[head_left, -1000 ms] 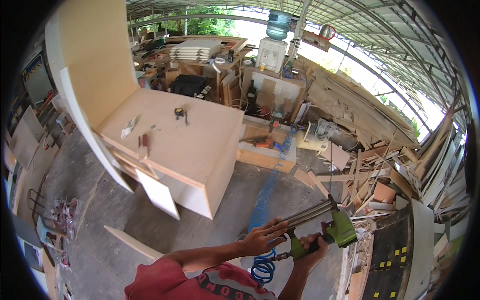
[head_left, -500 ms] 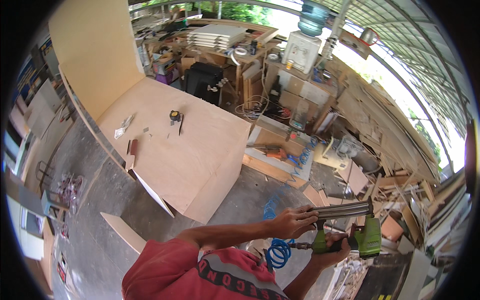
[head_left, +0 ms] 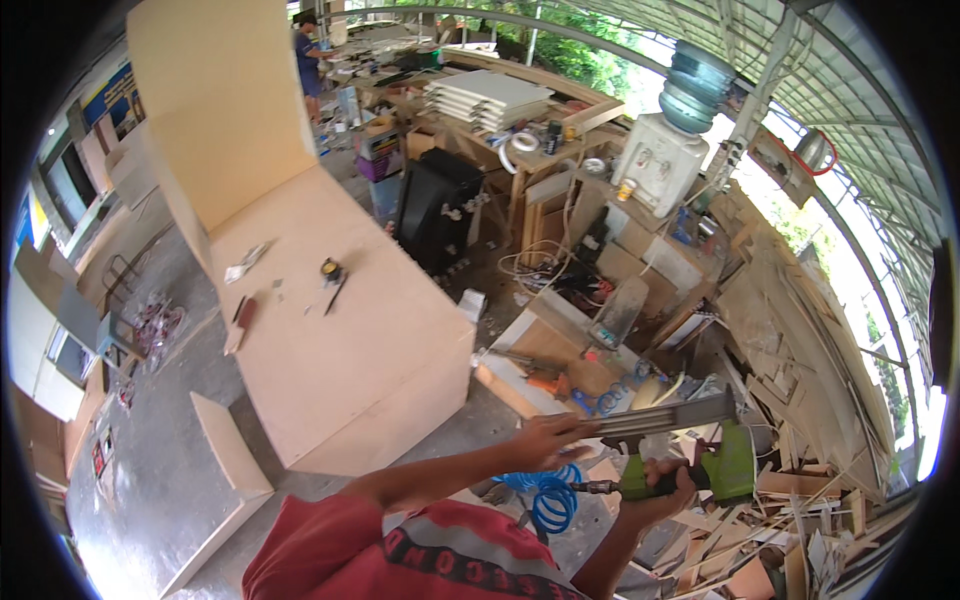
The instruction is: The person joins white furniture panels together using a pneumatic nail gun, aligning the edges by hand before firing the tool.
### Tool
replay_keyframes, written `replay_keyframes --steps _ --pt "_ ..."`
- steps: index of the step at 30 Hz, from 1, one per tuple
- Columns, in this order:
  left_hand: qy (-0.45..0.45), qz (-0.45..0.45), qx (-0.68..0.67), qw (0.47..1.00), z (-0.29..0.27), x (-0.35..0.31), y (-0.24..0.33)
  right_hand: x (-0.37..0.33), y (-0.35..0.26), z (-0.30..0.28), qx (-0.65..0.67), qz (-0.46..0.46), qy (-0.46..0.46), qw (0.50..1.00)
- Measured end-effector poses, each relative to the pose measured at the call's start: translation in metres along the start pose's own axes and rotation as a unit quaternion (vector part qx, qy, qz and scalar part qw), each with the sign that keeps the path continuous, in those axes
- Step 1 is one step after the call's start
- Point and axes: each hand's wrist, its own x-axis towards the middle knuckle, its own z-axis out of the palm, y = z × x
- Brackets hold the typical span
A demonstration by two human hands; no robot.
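Note:
My right hand (head_left: 662, 497) is wrapped round the grip of a green pneumatic nail gun (head_left: 735, 468), held out to the right of my body. My left hand (head_left: 552, 440) closes on the rear end of the gun's long grey magazine (head_left: 668, 416). A blue coiled air hose (head_left: 552, 506) joins the fitting at the base of the grip. To the left stands a large plywood panel piece (head_left: 340, 360) with an upright board (head_left: 225, 110) at its far end. On it lie a tape measure (head_left: 330, 268), a dark reddish block (head_left: 243, 318) and a crumpled plastic bag (head_left: 248, 260).
Wood offcuts (head_left: 800, 500) litter the floor at right. Behind are a water dispenser (head_left: 660, 165), stacked white panels (head_left: 487, 98) and a black plastic case (head_left: 435, 210). Thin boards (head_left: 232, 440) stand at lower left. Another person (head_left: 307, 60) is far back.
My view has swung, so the plywood piece sits further left and the person at the back shows. Both hands keep hold of the nail gun, which stays near the same place in view.

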Motion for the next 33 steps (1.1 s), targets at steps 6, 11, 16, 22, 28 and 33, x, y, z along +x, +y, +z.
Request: replay_keyframes --steps 6,11,16,22,28,33 --pt "-0.077 -0.005 0.052 0.996 -0.01 -0.01 -0.054 0.082 0.017 0.011 -0.038 -0.017 -0.075 0.996" --pt "-0.025 -0.297 -0.024 0.954 -0.055 -0.034 -0.117 0.133 0.034 0.007 -0.077 -0.02 -0.107 0.991" --pt "0.475 -0.449 0.11 0.749 -0.211 -0.176 -0.256 0.187 0.071 -0.049 -0.233 -0.002 -0.055 0.971" --pt "0.478 -0.542 0.515 0.46 -0.371 -0.247 -0.325 0.24 0.098 -0.041 -0.419 -0.029 0.055 0.906" --pt "0.415 -0.602 0.471 0.494 -0.434 -0.279 -0.323 0.269 0.156 0.033 -0.432 0.005 -0.008 0.902" --pt "0.326 -0.631 0.537 0.456 -0.46 -0.301 -0.379 0.26 0.211 0.11 -0.422 0.065 0.036 0.904"
